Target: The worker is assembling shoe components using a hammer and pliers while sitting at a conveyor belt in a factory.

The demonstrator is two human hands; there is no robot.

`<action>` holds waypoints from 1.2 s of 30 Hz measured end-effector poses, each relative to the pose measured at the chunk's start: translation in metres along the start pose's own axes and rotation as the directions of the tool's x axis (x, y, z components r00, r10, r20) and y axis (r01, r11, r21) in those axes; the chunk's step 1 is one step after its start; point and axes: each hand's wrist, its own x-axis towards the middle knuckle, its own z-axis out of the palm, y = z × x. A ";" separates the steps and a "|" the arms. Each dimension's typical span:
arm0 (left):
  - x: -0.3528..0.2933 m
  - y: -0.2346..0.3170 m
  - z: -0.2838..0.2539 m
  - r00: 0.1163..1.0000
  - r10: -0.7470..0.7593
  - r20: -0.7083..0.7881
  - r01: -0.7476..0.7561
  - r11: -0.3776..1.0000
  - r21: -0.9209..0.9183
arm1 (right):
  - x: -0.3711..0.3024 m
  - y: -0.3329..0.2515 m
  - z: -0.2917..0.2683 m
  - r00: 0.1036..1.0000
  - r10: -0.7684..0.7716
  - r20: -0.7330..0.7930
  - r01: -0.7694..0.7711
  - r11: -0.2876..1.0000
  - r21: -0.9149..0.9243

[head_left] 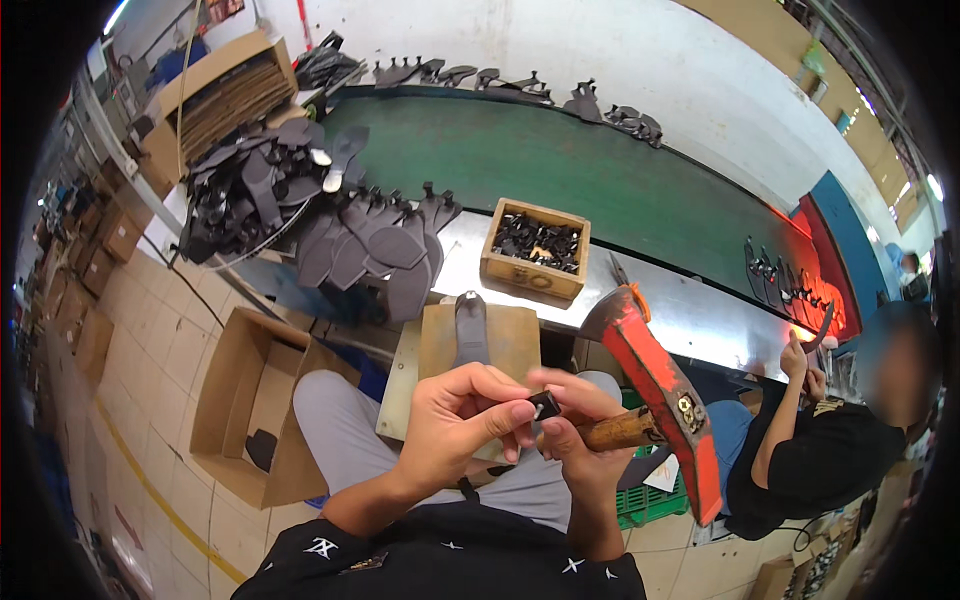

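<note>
In front of my body, my left hand [462, 412] pinches a small black part [543, 404] with a light metal spot on it. My right hand [583, 430] is closed round the wooden handle of a red-painted hammer [660, 380], its head tilted up to the right. The thumb and fingers of that hand also come close to the small part; whether they touch it is unclear. Beyond my hands, a dark grey shoe sole [471, 328] lies on a tan board [437, 335] over my lap, partly hidden by my left hand.
A wooden box [528, 285] of small black parts stands on the metal bench edge, beside a green conveyor belt [450, 140]. Grey soles [390, 245] lie piled left of it. An open carton [225, 410] sits on the floor. A co-worker [830, 430] works at the right.
</note>
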 end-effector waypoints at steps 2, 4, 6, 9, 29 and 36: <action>-0.008 -0.003 -0.005 0.995 -0.060 -0.075 0.055 0.996 -0.066 | 0.002 0.005 0.008 1.000 -0.013 0.013 0.013 1.000 0.006; -0.012 -0.006 -0.012 0.983 -0.120 -0.142 0.101 0.986 -0.133 | 0.002 0.004 0.014 0.988 0.150 0.029 -0.151 0.988 0.021; -0.012 -0.009 -0.021 0.979 -0.120 -0.165 0.097 0.985 -0.141 | -0.002 0.008 0.012 0.983 0.183 0.006 -0.182 0.981 -0.073; -0.009 -0.017 -0.040 0.976 -0.127 -0.177 0.106 0.987 -0.124 | 0.001 0.021 0.017 0.936 0.350 -0.036 -0.345 0.934 0.095; 0.084 -0.089 -0.158 0.954 0.289 -0.077 0.005 0.242 0.970 | 0.083 0.135 -0.012 0.932 0.326 0.161 -0.234 0.877 -0.419; 0.071 -0.088 -0.157 0.964 0.259 -0.065 -0.009 0.274 0.962 | 0.085 0.126 -0.011 0.895 0.259 0.364 0.029 0.780 -0.625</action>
